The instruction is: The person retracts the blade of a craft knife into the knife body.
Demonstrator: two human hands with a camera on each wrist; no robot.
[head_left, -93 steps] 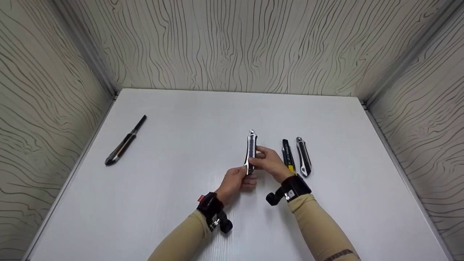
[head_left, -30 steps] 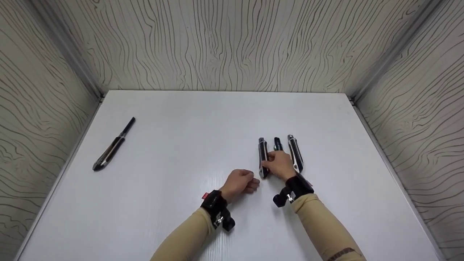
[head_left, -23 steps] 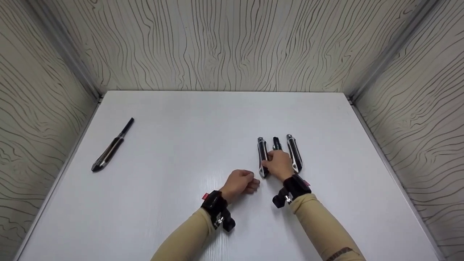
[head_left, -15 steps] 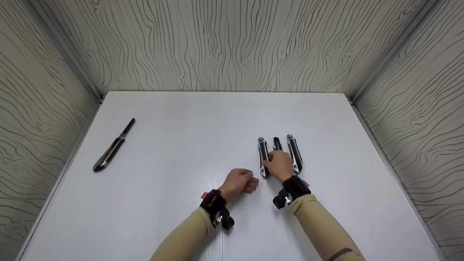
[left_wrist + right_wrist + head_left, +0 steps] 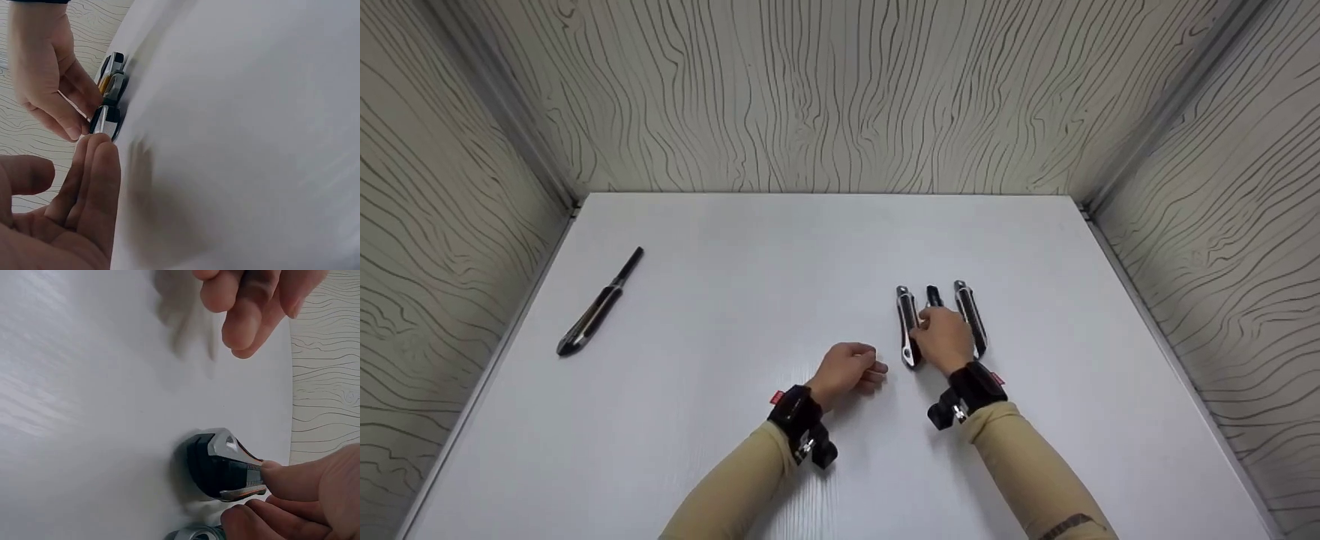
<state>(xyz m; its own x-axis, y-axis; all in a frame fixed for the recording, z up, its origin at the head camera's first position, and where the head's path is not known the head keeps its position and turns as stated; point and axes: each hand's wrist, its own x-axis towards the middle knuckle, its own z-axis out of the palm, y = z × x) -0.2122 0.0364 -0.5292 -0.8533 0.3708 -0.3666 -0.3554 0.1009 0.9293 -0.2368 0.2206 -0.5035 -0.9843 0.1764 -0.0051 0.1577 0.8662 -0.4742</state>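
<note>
In the head view, three utility knives lie side by side on the white table point(image 5: 780, 262), right of centre. My right hand point(image 5: 946, 337) bends over the middle, dark-bodied knife point(image 5: 934, 295), hiding most of it. Its thumb rests on the leftmost silver-and-black utility knife point(image 5: 908, 326), with curled fingers at that knife's right side; the right wrist view shows the knife's butt end point(image 5: 208, 464) below the thumb. The third utility knife point(image 5: 971, 316) lies to the right. My left hand point(image 5: 844, 375) is held over the table nearby, fingers loosely bent around nothing.
Far left on the table lies another slim tool point(image 5: 591, 319) with a dark-and-silver handle and narrow black end, slanting up to the right. Wood-grain panels point(image 5: 840, 97) enclose the table at the back and both sides.
The leftmost utility knife, earlier held up between both hands, now lies left of the middle knife and has turned slightly. My left hand let go of it and shifted a little left.
</note>
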